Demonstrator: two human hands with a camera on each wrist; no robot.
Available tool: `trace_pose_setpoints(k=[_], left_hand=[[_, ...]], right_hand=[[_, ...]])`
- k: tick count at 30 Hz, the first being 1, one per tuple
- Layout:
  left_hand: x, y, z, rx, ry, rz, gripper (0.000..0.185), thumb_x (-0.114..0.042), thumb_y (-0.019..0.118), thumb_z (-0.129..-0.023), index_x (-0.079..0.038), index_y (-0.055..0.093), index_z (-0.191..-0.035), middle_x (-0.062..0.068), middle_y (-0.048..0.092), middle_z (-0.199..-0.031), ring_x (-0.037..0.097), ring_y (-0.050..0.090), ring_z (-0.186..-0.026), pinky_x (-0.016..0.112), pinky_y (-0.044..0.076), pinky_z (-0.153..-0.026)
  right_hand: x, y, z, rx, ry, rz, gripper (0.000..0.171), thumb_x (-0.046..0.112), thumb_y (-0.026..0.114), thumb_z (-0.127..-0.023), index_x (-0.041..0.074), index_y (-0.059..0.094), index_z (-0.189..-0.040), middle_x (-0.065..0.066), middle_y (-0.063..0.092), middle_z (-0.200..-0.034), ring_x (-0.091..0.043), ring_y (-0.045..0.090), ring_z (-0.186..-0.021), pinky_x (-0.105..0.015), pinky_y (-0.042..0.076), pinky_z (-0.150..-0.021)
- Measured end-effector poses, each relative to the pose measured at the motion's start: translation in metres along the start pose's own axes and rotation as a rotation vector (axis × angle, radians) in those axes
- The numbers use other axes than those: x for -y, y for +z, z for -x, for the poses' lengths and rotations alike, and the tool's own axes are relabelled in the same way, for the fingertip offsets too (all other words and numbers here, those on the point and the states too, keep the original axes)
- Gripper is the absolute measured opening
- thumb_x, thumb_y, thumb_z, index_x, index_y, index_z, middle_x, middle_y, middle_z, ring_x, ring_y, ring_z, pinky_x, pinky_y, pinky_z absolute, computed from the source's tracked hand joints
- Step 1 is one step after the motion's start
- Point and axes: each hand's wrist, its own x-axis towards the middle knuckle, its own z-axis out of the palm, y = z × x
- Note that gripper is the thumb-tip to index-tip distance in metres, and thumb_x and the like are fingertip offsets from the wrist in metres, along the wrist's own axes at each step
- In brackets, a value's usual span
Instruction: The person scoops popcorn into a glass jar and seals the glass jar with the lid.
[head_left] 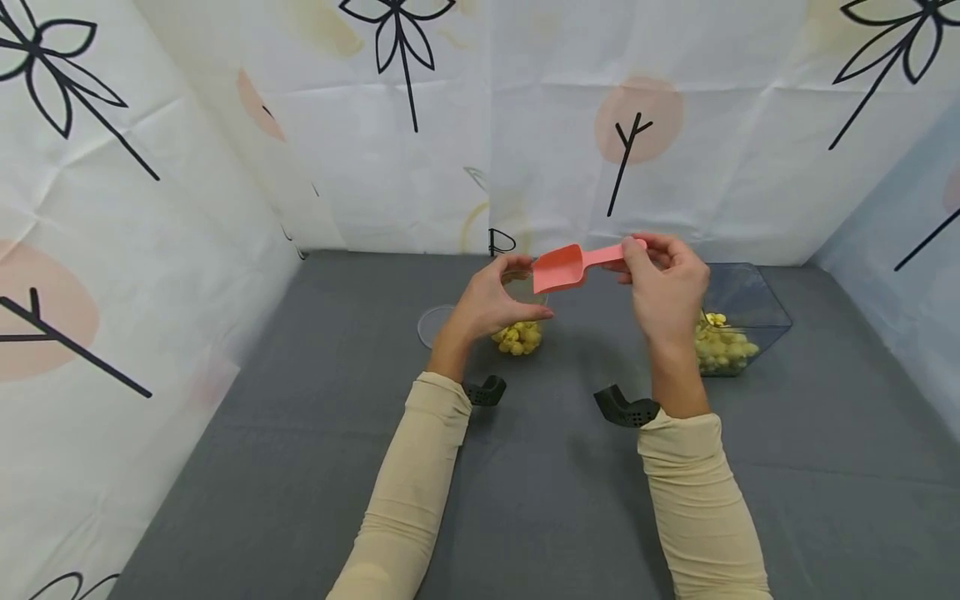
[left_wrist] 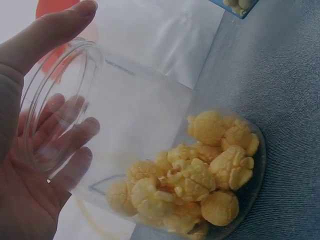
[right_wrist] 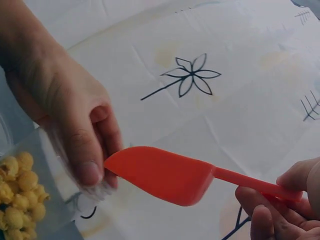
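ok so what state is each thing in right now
Jar: open, roughly upright, partly filled with popcorn
Clear disc: lying flat on the table
Scoop: tilted, no popcorn visible in it
Bin: open-topped, partly filled with popcorn
Left hand: around the jar's rim
Right hand: pinching the scoop's handle

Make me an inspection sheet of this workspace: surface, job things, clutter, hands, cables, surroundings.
Surface: grey table.
Job's things: scoop, tip near the mouth of the jar; popcorn in the jar's lower part; bin on the right, also holding popcorn.
Clutter: clear disc left of the jar.
Hands: left hand holds the jar near its mouth; right hand pinches the scoop's handle.
Cables: nothing seen.
Surroundings: patterned sheets behind and at both sides.
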Motion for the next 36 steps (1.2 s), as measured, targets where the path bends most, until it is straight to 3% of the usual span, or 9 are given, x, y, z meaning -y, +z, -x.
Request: trace_pose_setpoints(k=[7,13,20,24,27,31,36], left_hand=[[-0.004,-0.002,0.003,-0.012,0.014,-0.099,0.086,-0.047,0.091,-0.073,-0.024,0.05,-0.146,-0.01,0.056,-0.145,0.014,0.05,-0.138,0.043,0.044,-0.113],[-0.014,-0.002,0.005,-0.039,0.043,-0.146,0.089,-0.052,0.089,-0.074,-0.025,0.048,-0.149,-0.01,0.052,-0.149,0.018,0.047,-0.142,0.046,0.042,-0.115],[-0.033,0.0,0.005,-0.055,0.094,-0.176,0.09,-0.052,0.086,-0.078,-0.026,0.043,-0.153,-0.011,0.047,-0.153,0.012,0.042,-0.144,0.043,0.043,-0.115],[-0.046,0.004,0.004,-0.05,0.145,-0.194,0.091,-0.055,0.084,-0.079,-0.026,0.041,-0.154,-0.011,0.043,-0.156,0.012,0.061,-0.117,0.039,0.048,-0.108],[-0.056,0.008,0.004,-0.059,0.186,-0.186,0.09,-0.054,0.084,-0.08,-0.025,0.042,-0.154,-0.01,0.043,-0.156,0.009,0.06,-0.114,0.036,0.048,-0.108],[-0.067,0.016,0.004,-0.063,0.238,-0.157,0.089,-0.05,0.084,-0.081,-0.023,0.041,-0.155,-0.009,0.043,-0.156,0.007,0.04,-0.143,0.037,0.042,-0.116],[-0.078,0.031,-0.001,-0.033,0.31,-0.113,0.089,-0.046,0.084,-0.082,-0.02,0.04,-0.155,-0.005,0.043,-0.157,0.009,0.039,-0.146,0.035,0.039,-0.119]], right_hand=[[0.001,-0.01,-0.008,-0.065,0.018,-0.098,0.011,0.012,0.073,-0.094,0.004,0.072,-0.102,-0.004,0.071,-0.084,-0.006,0.072,-0.064,-0.017,0.056,-0.062],[0.004,-0.021,-0.013,-0.111,0.017,-0.163,0.015,0.007,0.073,-0.092,-0.002,0.072,-0.103,-0.004,0.071,-0.081,-0.008,0.072,-0.062,-0.017,0.056,-0.059],[0.01,-0.039,-0.019,-0.164,0.005,-0.236,0.009,0.003,0.074,-0.089,0.001,0.073,-0.097,-0.005,0.072,-0.078,-0.011,0.073,-0.059,-0.018,0.054,-0.055],[0.009,-0.049,-0.021,-0.212,0.004,-0.23,0.006,0.003,0.074,-0.089,0.004,0.073,-0.095,-0.004,0.073,-0.079,-0.011,0.074,-0.06,-0.018,0.054,-0.055],[0.009,-0.056,-0.024,-0.235,0.006,-0.223,0.007,0.003,0.073,-0.089,0.005,0.072,-0.096,-0.005,0.072,-0.081,-0.011,0.074,-0.061,-0.018,0.054,-0.056],[0.012,-0.067,-0.028,-0.266,0.009,-0.227,0.006,0.003,0.074,-0.089,0.005,0.073,-0.095,-0.006,0.071,-0.082,-0.011,0.074,-0.061,-0.018,0.054,-0.056],[0.016,-0.084,-0.031,-0.326,-0.006,-0.217,0.006,0.003,0.074,-0.089,0.004,0.073,-0.095,-0.006,0.07,-0.082,-0.01,0.073,-0.06,-0.016,0.054,-0.056]])
